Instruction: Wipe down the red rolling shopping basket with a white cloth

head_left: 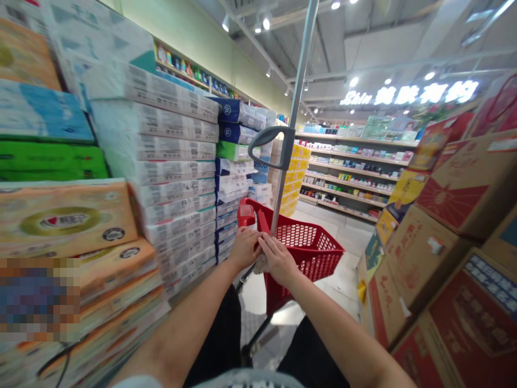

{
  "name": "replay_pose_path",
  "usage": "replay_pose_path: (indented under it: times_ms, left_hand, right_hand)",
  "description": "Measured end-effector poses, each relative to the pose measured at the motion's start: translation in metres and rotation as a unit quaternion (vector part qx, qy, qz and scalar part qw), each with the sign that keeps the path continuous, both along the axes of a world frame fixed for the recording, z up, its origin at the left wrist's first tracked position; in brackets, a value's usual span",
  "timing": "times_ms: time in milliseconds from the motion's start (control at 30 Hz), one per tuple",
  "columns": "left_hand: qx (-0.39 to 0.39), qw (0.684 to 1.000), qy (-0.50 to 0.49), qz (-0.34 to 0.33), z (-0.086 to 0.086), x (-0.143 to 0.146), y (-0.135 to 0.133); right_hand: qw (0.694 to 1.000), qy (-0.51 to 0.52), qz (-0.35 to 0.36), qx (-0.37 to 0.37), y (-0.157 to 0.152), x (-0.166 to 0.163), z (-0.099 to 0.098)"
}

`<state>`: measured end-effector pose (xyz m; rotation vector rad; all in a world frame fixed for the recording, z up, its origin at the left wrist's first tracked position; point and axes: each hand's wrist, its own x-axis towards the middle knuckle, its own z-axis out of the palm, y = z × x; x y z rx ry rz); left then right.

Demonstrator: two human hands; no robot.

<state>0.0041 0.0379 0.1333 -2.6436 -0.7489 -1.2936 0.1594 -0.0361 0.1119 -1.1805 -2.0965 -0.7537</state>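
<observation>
A red plastic shopping cart [319,237] with a perforated basket stands right in front of me, its basket pointing away. My left hand [245,249] is closed around the cart's handle, beside a red block at the handle's left end. Close against it, my right hand [278,257] also wraps over the handle, and the fingers of both hands meet. A metal pole [302,59] rises from the cart just beyond my hands, with a grey plastic loop [286,148] fixed partway up. Most of the handle is hidden under my fingers.
Tall stacks of packaged tissue [177,145] line the left side close by. Cardboard boxes [420,253] are piled along the right. Between them runs a pale tiled floor [339,293], with stocked shelves [351,172] at the back.
</observation>
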Motion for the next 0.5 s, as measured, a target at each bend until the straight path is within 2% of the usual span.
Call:
replay_pose_path:
  times_ms: [167, 267, 333, 433, 500]
  left_hand:
    - [-0.028, 0.999, -0.008, -0.017, 0.009, -0.006, 0.002]
    - [-0.018, 1.000, 0.008, -0.007, 0.014, -0.003, 0.003]
    - [0.016, 0.999, 0.027, 0.039, 0.015, 0.005, 0.002]
    - [0.067, 0.987, 0.057, 0.132, 0.014, 0.022, -0.002]
    - [0.077, 0.982, 0.064, 0.160, 0.011, 0.032, -0.005]
  right_hand:
    - [0.998, 0.045, 0.029, 0.018, 0.012, 0.014, -0.016]
    - [0.994, 0.101, 0.011, 0.041, 0.011, 0.030, -0.028]
    - [0.988, 0.145, -0.006, 0.048, 0.011, 0.039, -0.030]
    - [0.976, 0.210, -0.019, 0.052, 0.017, 0.041, -0.022]
    - [0.971, 0.232, -0.021, 0.048, 0.021, 0.035, -0.018]
